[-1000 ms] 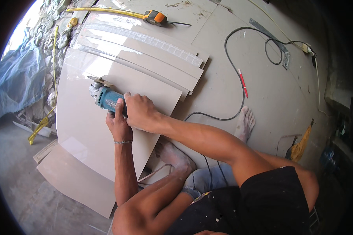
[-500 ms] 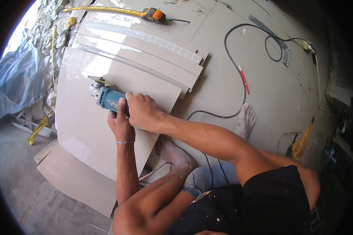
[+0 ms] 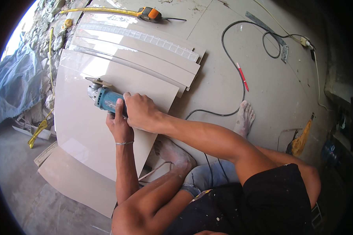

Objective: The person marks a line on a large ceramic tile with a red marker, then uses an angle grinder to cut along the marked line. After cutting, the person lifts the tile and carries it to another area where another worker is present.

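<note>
A teal angle grinder with a metal head and disc lies tilted over a large glossy beige tile. My left hand grips the grinder's body from below, thumb along its side; a chain bracelet circles that wrist. My right hand is closed over the rear end of the grinder, right beside the left. Behind them, several cut tiles lie overlapping, one with a pale grid strip.
An orange tape measure, black cord, red pen, metal straightedge and plug connection lie on the tiled floor. Rubble and blue plastic sheeting are left; a yellow trowel-like object is right. My bare feet flank the work.
The view has shifted slightly. My two hands and the grinder stay in almost the same position, with the same grip.
</note>
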Motion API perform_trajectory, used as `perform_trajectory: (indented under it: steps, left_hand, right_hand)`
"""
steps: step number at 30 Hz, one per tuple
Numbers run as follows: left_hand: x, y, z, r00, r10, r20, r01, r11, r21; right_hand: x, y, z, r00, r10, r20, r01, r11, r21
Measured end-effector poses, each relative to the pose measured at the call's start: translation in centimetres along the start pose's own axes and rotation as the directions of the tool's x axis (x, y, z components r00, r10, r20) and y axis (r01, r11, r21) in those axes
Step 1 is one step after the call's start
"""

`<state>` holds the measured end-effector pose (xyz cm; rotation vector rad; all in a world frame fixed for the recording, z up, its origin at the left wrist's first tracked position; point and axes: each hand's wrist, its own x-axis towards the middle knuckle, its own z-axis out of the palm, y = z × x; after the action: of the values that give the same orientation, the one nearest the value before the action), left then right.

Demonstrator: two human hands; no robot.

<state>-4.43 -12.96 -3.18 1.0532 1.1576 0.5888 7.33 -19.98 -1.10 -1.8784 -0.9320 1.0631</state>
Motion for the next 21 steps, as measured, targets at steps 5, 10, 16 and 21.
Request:
perform_trajectory:
  steps: [5,10,16,21]
  left_hand:
    - [-0.1,-0.1,-0.1,1.0,-0.005,0.002,0.004,0.999,0.035]
    - [-0.7,-0.2,0.2,1.0,-0.015,0.019,0.015,1.0,-0.005]
    - [-1.1,-0.2,0.4,0.999,-0.021,0.025,0.021,1.0,-0.003]
    - [-1.5,-0.3,0.7,0.999,-0.027,0.02,0.027,1.0,-0.01]
  right_hand:
    - [-0.2,0.1,0.1,1.0,-0.011,-0.018,0.011,1.0,-0.008]
    - [-0.5,0.3,0.0,1.0,-0.007,-0.013,0.006,1.0,-0.011]
    - [-0.9,0.6,-0.2,1.0,-0.015,-0.012,0.015,1.0,-0.001]
    - [-1.2,0.8,-0.3,1.0,-0.01,-0.016,0.01,1.0,-0.005]
